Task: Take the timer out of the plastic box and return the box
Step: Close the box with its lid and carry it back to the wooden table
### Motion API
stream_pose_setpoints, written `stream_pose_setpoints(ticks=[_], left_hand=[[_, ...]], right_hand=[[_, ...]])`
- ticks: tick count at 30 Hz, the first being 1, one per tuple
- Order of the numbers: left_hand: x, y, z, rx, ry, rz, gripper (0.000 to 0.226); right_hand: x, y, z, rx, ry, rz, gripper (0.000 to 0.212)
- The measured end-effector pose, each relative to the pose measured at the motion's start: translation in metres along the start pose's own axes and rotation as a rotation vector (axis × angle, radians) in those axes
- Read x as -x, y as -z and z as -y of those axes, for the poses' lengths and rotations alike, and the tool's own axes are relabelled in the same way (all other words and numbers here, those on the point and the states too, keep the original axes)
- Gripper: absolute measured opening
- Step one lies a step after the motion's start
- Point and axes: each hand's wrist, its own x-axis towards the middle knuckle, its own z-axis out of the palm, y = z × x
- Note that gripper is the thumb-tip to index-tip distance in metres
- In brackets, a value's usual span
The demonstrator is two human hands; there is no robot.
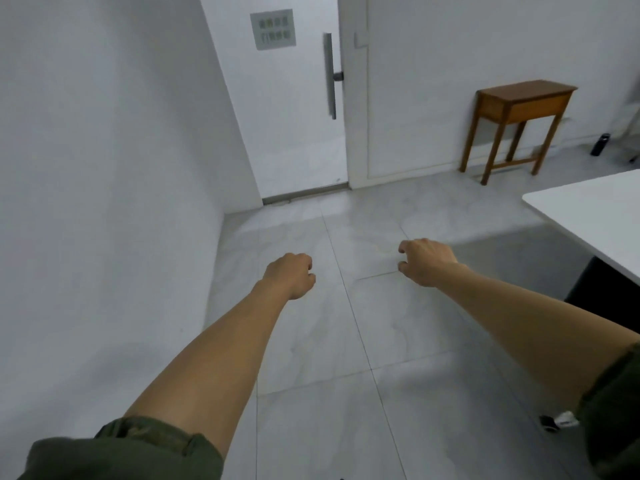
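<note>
1. a white wall [104, 168] is filling the left of the frame, and a pale tiled floor [346, 341] is spreading across the middle and bottom.
2. a white door [294, 126] is standing closed at upper centre.
3. the corner of a white surface [595, 216] is jutting in at the right edge. nothing on it is showing in this view.
4. a small wooden side table [523, 102] is sitting against the far wall at upper right, its top bare.
5. the left grip [289, 275] is hanging out ahead at centre, fingers loosely curled under, holding nothing.
6. the right grip [427, 259] is reaching out just right of centre, fingers and thumb loosely hooked downward, also holding nothing.
7. the timer and the plastic box are not showing anywhere, so i cannot tell where they are lying.
8. the step in hand is looking like a search. doing it well probably means turning toward the surface on the right, finding the box first, and keeping both grips loose until it is in plain sight.
</note>
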Motion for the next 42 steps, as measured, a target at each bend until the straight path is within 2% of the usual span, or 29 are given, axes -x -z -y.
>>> stream_pose_setpoints(ticks=[8, 14, 18, 27, 36, 42], left_hand=[[-0.181, 0.012, -0.026, -0.022, -0.134, 0.072, 0.041], [-0.327, 0.028, -0.050, -0.045, -0.152, 0.062, 0.040], [-0.429, 0.060, -0.074, -0.045, -0.149, 0.052, 0.040], [-0.613, 0.078, -0.118, -0.025, -0.212, 0.078, 0.040], [-0.843, 0.096, -0.171, -0.062, -0.382, 0.108, 0.038], [-0.985, 0.127, -0.243, -0.117, -0.541, 0.125, 0.038]], right_hand=[[-0.152, -0.008, -0.051, 0.000, -0.117, 0.074, 0.038], [-0.294, -0.016, -0.101, -0.045, -0.157, 0.072, 0.040], [-0.395, 0.004, -0.143, -0.066, -0.191, 0.071, 0.041], [-0.557, 0.005, -0.217, -0.054, -0.232, 0.092, 0.036], [-0.726, 0.004, -0.307, -0.072, -0.404, 0.085, 0.037], [-0.809, 0.021, -0.377, -0.117, -0.557, 0.070, 0.043]])
